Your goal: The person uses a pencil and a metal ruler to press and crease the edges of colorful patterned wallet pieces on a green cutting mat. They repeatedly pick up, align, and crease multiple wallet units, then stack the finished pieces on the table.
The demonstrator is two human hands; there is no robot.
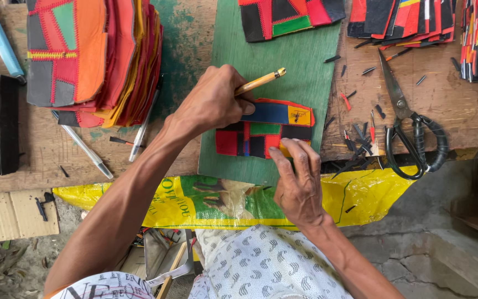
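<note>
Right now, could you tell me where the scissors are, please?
In the head view, the scissors lie on the wooden bench, right of the green board, among dark offcuts and beyond the right hand.
</note>
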